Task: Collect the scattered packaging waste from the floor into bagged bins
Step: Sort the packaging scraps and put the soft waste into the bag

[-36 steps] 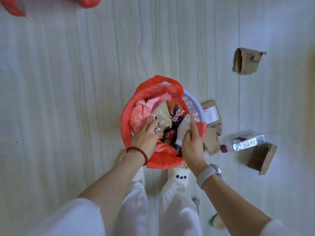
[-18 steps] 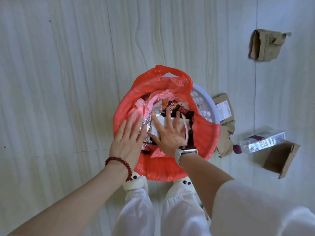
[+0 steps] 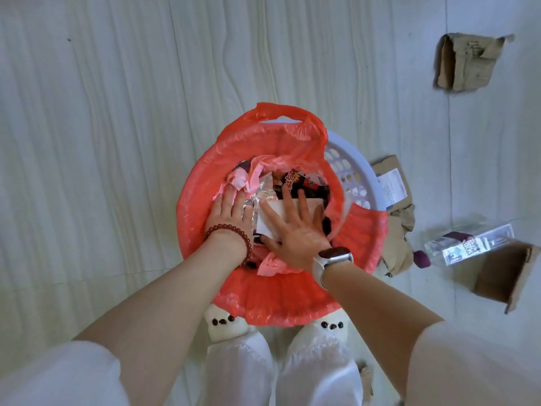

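A lavender plastic bin point(image 3: 355, 168) lined with a red plastic bag point(image 3: 281, 294) stands on the floor right in front of my feet. It is full of wrappers: a black and red snack packet point(image 3: 301, 183), silver foil point(image 3: 265, 194), pink plastic point(image 3: 248, 174) and a white paper piece point(image 3: 269, 227). Both hands lie flat, palms down, on this waste. My left hand point(image 3: 231, 212) rests on the pink plastic and foil. My right hand point(image 3: 295, 230) presses on the white paper, fingers spread.
To the right of the bin lie a flattened labelled cardboard piece point(image 3: 390, 183), crumpled brown paper point(image 3: 399, 244), a clear plastic bottle point(image 3: 465, 247) with a purple cap and an open cardboard box point(image 3: 506, 273). Another crushed cardboard box point(image 3: 465, 64) lies at the far right.
My hands went from handling the wrappers at the bin's rim to lying flat on the waste. They now sit deeper in the bin, and the view has moved closer.
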`<state>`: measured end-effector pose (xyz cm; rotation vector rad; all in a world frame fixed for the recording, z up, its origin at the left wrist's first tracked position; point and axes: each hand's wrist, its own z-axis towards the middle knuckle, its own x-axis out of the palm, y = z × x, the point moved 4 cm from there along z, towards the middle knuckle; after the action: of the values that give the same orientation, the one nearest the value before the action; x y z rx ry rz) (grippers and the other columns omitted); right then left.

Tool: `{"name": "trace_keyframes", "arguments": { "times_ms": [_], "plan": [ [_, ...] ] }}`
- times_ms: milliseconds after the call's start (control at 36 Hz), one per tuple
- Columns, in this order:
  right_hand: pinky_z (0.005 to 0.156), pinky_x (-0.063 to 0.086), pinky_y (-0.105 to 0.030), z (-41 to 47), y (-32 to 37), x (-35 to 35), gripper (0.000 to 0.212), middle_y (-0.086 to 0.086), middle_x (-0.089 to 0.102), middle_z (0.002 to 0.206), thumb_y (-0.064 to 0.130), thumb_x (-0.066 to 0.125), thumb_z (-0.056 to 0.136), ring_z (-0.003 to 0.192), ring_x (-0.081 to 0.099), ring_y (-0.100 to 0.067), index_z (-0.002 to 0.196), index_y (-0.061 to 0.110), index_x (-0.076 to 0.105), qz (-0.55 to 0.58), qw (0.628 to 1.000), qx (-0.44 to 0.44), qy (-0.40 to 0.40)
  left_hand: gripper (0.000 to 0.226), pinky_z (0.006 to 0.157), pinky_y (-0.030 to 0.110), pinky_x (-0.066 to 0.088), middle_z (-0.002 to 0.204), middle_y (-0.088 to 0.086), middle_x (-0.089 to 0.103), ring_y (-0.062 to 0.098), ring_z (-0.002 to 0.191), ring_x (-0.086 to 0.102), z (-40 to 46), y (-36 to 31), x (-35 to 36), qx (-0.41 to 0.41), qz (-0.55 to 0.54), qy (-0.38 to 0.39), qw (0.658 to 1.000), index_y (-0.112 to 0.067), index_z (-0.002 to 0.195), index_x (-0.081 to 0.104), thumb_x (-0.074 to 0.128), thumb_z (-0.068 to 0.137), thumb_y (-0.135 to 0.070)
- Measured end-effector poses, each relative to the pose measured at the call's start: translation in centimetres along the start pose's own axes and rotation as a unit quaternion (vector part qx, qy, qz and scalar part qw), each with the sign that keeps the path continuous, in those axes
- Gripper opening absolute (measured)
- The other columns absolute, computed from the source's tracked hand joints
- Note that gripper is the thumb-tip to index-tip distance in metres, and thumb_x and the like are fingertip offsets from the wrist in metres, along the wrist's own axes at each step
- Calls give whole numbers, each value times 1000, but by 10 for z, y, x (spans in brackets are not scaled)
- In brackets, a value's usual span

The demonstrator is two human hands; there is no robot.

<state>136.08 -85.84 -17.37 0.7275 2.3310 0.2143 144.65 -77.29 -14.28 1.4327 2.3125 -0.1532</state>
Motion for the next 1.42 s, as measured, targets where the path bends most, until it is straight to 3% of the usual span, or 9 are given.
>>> {"name": "trace_keyframes", "arguments": {
  "times_ms": [222, 361, 528, 667, 778, 1056, 1167, 1278, 1417],
  "plan": [
    [111, -1, -59, -76, 4, -3, 73, -6, -18, 155, 67, -16, 75, 139, -21, -38, 143, 42, -6, -52, 998, 17, -9, 56, 116, 42, -7, 153, 10, -19, 30, 140, -19, -25, 0, -12, 17, -107, -53, 993, -14, 147, 5, 26, 95, -19],
    [111, -6, -58, -54, 2, 17, 54, -4, -23, 154, 56, 11, 93, 138, -20, -42, 141, 47, -13, -20, 998, 30, 49, 60, 117, 42, -2, 154, 9, -19, 28, 141, -18, -40, -2, -6, -2, -140, -136, 981, -17, 147, 5, 33, 93, -18],
    [110, -13, -54, -14, -8, 26, 57, -1, -27, 152, 61, 17, 92, 138, -21, -41, 141, 50, -10, -8, 994, 53, 95, 62, 115, 46, -5, 152, 10, -23, 32, 139, -22, -40, -5, 18, 13, -86, -148, 985, -18, 147, -6, 28, 95, -24],
    [113, -4, -55, -10, -15, 21, 57, 3, -24, 153, 65, 22, 89, 139, -21, -37, 139, 54, -4, 36, 991, 53, 118, 57, 116, 47, -3, 155, 7, -13, 31, 140, -18, -36, -5, 4, 16, -191, -124, 974, -20, 146, 11, 34, 93, -24],
    [114, 4, -57, -26, -10, 4, 50, -9, -8, 156, 38, 21, 97, 140, -11, -43, 146, 37, 7, 54, 991, 39, 113, 47, 116, 48, 3, 155, 5, -3, 30, 142, -10, -48, -1, -7, 15, -262, -143, 954, -21, 141, 25, 34, 95, -23],
    [112, 26, -44, -115, 8, -60, 40, -11, 37, 144, 23, 38, 95, 136, 29, -31, 134, 18, 46, 95, 989, 12, -109, 36, 100, 46, 34, 136, 10, 43, 30, 124, 40, -108, 14, -27, -30, -377, -293, 878, -16, 123, 55, 49, 87, -14],
    [84, 50, -49, -135, 6, -86, 38, -15, 60, 116, 24, 39, 86, 105, 55, -35, 113, 12, 62, 132, 955, 10, -266, 44, 90, 52, 41, 129, 20, 47, 40, 117, 46, -124, 33, -29, -114, -426, -381, 813, -9, 121, 55, 62, 77, -10],
    [92, 42, -49, -141, -9, -94, 50, -20, 46, 132, 34, 47, 85, 118, 46, -39, 131, 16, 45, 98, 925, 117, -348, 71, 104, 51, 29, 152, 11, 13, 33, 137, 17, -111, 44, -17, -156, -498, -277, 807, -23, 145, 18, 56, 85, -32],
    [108, 25, -55, -113, -27, -57, 102, -8, -12, 155, 82, 44, 67, 142, 0, -36, 147, 32, 6, 299, 908, 226, -188, 93, 109, 46, 27, 152, 9, 9, 34, 136, 20, -82, 44, -13, -120, -588, -209, 772, -27, 146, -4, 59, 81, -48]
  ]
}}
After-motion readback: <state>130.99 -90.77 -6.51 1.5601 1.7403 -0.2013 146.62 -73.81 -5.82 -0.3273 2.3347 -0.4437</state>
